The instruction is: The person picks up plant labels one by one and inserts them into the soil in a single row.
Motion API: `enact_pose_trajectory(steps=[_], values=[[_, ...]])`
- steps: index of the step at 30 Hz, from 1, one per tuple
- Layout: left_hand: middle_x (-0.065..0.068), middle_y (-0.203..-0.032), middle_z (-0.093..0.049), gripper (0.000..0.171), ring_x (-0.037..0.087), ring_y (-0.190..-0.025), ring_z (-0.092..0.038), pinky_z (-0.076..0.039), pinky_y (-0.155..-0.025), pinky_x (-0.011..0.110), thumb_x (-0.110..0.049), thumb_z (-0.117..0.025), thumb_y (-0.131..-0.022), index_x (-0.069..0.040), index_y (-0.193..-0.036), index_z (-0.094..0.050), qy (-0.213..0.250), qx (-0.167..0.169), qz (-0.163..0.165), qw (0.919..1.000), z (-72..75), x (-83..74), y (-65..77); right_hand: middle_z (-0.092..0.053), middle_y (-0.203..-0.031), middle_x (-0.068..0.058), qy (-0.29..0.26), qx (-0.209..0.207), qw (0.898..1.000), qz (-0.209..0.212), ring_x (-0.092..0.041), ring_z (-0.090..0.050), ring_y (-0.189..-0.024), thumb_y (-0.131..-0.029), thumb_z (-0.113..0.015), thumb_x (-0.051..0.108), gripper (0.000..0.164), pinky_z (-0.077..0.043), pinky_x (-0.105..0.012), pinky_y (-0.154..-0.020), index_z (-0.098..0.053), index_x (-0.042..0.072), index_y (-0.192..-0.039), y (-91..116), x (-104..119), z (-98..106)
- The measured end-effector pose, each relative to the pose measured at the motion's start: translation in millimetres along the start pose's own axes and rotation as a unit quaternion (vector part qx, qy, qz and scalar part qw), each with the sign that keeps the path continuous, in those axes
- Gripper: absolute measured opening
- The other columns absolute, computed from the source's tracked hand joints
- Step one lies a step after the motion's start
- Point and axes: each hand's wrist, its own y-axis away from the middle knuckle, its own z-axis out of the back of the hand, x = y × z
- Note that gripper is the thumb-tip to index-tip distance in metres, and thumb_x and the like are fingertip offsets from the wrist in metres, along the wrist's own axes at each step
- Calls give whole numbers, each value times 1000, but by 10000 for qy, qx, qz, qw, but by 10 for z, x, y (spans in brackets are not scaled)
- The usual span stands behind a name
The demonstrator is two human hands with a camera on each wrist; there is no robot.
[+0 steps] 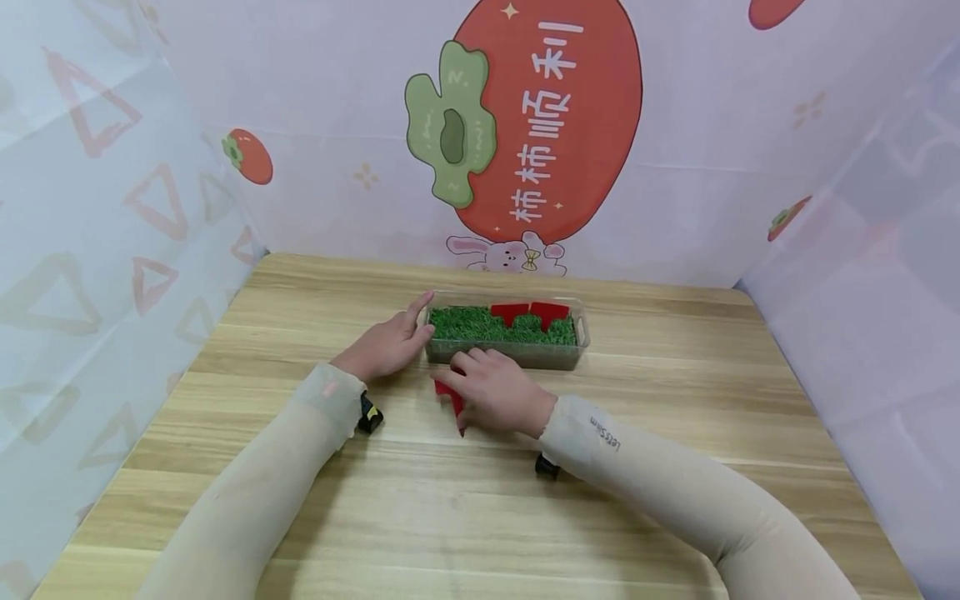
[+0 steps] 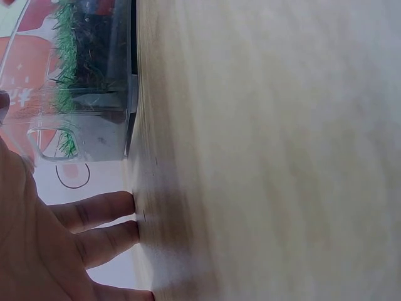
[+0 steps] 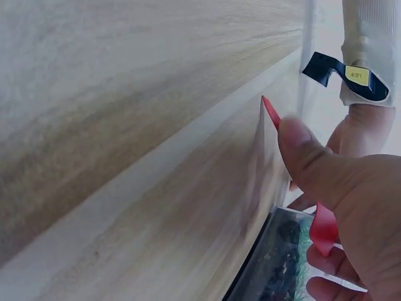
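A clear plastic box [image 1: 555, 358] of dark soil topped with green artificial grass [image 1: 463, 323] stands toward the back of the wooden table. Two red T-shaped plant labels, one left [image 1: 510, 312] and one right [image 1: 551, 312], stick up from the grass in its right half. My right hand [image 1: 501, 392], in front of the box, holds another red plant label [image 1: 456, 398] between thumb and fingers, its pointed tip toward me. At the box's left end, my left hand [image 1: 384, 346] has index and thumb spread along it; its other fingers [image 2: 103, 210] are straight, tips on the tabletop.
The table [image 1: 420, 517] runs back to a printed cloth wall [image 1: 675, 208] with a big persimmon picture. Cloth also hangs along both sides. A black wrist strap [image 1: 369, 414] shows at the left cuff.
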Motion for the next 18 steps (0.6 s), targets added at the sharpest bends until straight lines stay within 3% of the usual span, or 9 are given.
enact_pose_trajectory(steps=[9, 18], values=[[20, -157, -38, 65, 45, -135, -48, -39, -108, 60, -56, -29, -106, -42, -160, 5, -10, 28, -2, 10000, 0, 18, -5, -65, -113, 0, -331, -302, 9989, 109, -18, -60, -102, -86, -81, 20, 52, -53, -30, -90, -63, 26, -135, 9, -26, 78], [20, -157, -38, 66, 44, -135, -47, -38, -108, 61, -56, -29, -106, -43, -160, 6, 12, 58, 50, 10000, -14, 34, -9, -68, -111, 0, -660, -445, 9968, 113, -15, -62, -101, -88, -76, 9, 49, -54, -27, -89, -67, 25, -134, 63, -24, 143]])
